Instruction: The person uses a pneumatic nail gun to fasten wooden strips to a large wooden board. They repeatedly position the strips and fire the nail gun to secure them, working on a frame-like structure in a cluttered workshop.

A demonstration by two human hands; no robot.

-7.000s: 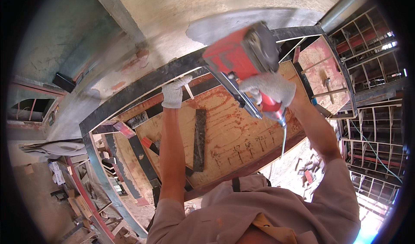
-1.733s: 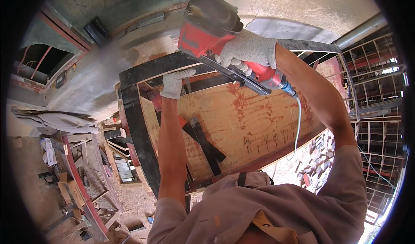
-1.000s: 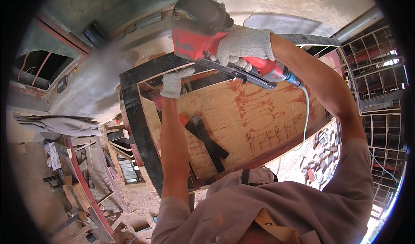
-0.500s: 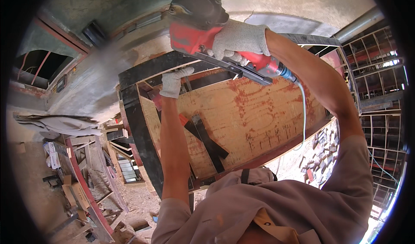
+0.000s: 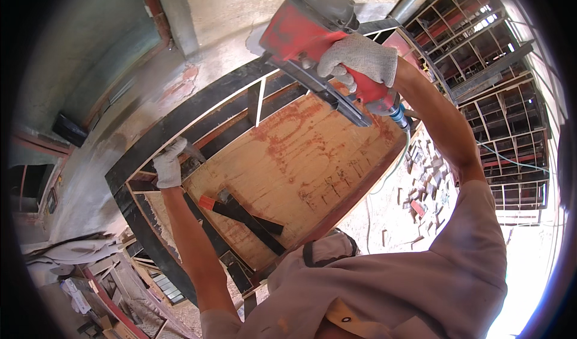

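My right hand (image 5: 363, 59), in a pale knit glove, is closed round the handle of a red and black nail gun (image 5: 306, 35). An air hose joins the handle's lower end. The tool is held above the far side of a black-edged wooden frame (image 5: 186, 119), which has a stained plywood panel (image 5: 318, 149) inside it. My left hand (image 5: 169, 163), gloved too, has its fingers bent over the frame's far rail near the left corner. A dark short piece shows beside those fingers; whether they also grip it is unclear. Two crossed black strips (image 5: 246, 216) lie on the panel, one with an orange-red end.
Slatted racks (image 5: 499, 98) rise at the right. Many small offcuts (image 5: 421, 189) lie on the bright floor beyond the panel. Boards and draped cloth (image 5: 72, 255) fill the lower left. A plastered wall (image 5: 222, 14) stands close behind the frame.
The view has turned, so the frame appears more tilted and lower left. The nail gun has shifted right along the far rail. My left hand stays at the rail near the left corner.
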